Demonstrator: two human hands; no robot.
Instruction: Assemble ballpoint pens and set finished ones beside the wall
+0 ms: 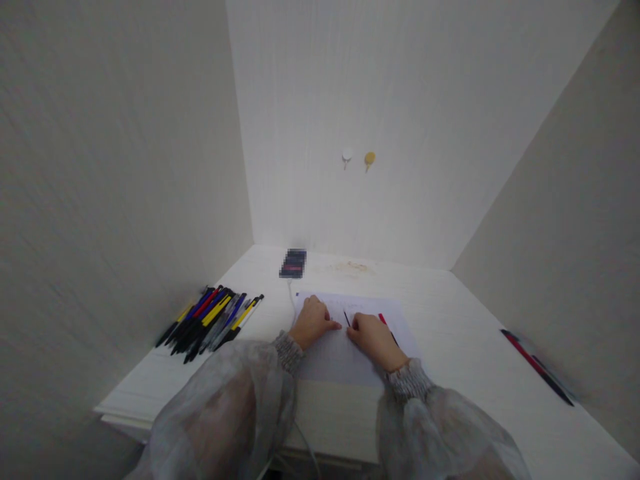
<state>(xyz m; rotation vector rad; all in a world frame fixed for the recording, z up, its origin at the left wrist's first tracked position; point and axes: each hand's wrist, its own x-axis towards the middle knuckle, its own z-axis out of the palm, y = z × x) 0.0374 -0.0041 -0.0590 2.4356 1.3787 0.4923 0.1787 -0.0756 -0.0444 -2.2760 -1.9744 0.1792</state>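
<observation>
My left hand (313, 323) rests on a white sheet of paper (340, 363), its thumb stretched out to the right, away from the fingers. I see nothing held in it. Close by, my right hand (374, 337) is closed, with the fingertips pinched at the lower end of a thin dark stick (347, 318) that looks like a pen refill. Partly hidden behind the right hand lies a red and black pen (383, 320) on the paper. Faint marks show on the sheet, too small to read.
A pile of several pens (213, 320) lies at the left. Behind the paper is a blurred-out dark phone-like device (293, 264) with a white cable (291, 293). Red and black pens (537, 367) lie along the right wall. Two hooks (369, 159) are on the back wall.
</observation>
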